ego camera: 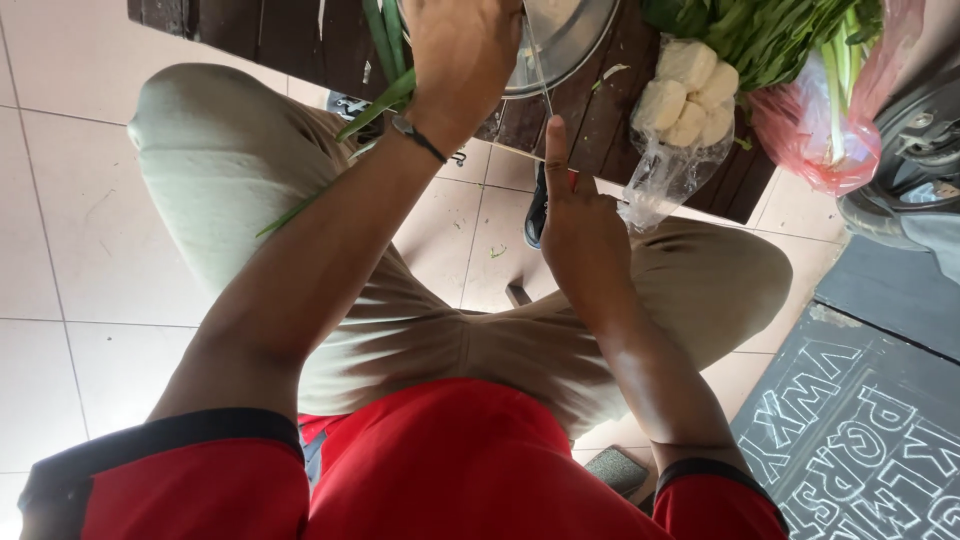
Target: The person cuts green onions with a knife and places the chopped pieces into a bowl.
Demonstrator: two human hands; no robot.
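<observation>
The left hand (462,55) reaches to the far edge of the view, closed around a bunch of long green stalks (385,95) that trail down toward the near left across the knee; its wrist carries a thin dark band (418,138). The right hand (580,225) grips a knife (540,75) with the forefinger stretched straight along the back of the thin blade, which points far, up to the rim of a round metal bowl (570,45); the left hand covers part of that bowl. All of this sits on a low dark wooden table (600,120) at the far side. To the right on the table lies a clear plastic bag of pale white blocks (690,95), just beside the knife; further right, leafy greens (770,35) spill out of a pink plastic bag (830,140). Beige trousers (220,170) and a red shirt (450,470) fill the near half; a grey mat with white letters (860,440) lies at the near right on the pale tiled floor (60,250).
</observation>
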